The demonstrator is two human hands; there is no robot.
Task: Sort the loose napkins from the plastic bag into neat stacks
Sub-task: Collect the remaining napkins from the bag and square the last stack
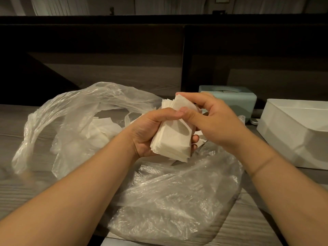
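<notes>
Squaring one stack of napkins above the table middle | left hand grips it, right hand pinches its top | more napkins seemingly left in plastic bag | no finished stacks visible

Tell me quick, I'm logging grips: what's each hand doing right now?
Left hand: grips the stack of napkins from below.
Right hand: fingers curled over the stack's top end, gripping it.
</notes>
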